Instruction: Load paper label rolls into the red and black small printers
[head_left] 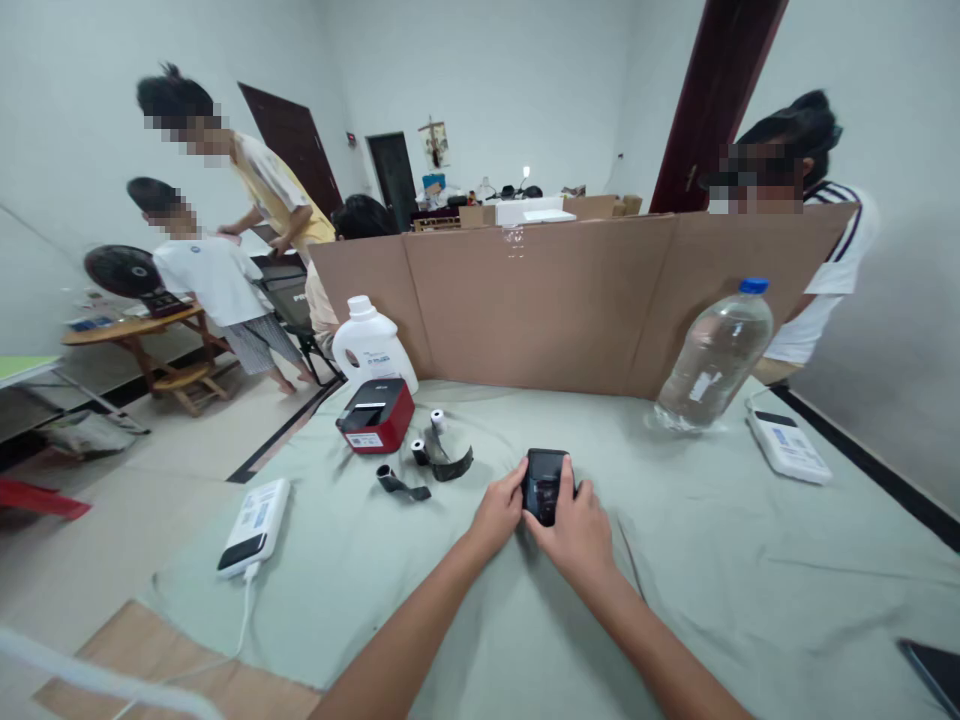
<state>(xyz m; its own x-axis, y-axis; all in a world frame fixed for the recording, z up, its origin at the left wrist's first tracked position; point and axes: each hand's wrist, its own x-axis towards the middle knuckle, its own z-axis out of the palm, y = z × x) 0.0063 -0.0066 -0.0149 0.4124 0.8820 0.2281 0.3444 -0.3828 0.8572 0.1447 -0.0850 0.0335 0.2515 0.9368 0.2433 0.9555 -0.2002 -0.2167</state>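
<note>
A small black box-shaped device (543, 488) with a glossy top rests on or just above the cloth in front of me, between both my hands. My left hand (498, 512) grips its left side with the fingers closed. From the right, my right hand (581, 525) holds it, thumb at the near edge and one finger laid over the top. Further left lie small rolls (438, 421), some with dark strips trailing, and a curled black strip (454, 465). Behind them stands a red and black box-shaped machine (376, 415), resembling a label printer.
A tall cardboard panel (532, 310) closes off the far table edge. Near it stand a white jug (371, 340) and a large water bottle (716, 355). White power banks (255, 525) lie at both sides, the left one cabled. Several people are beyond the table.
</note>
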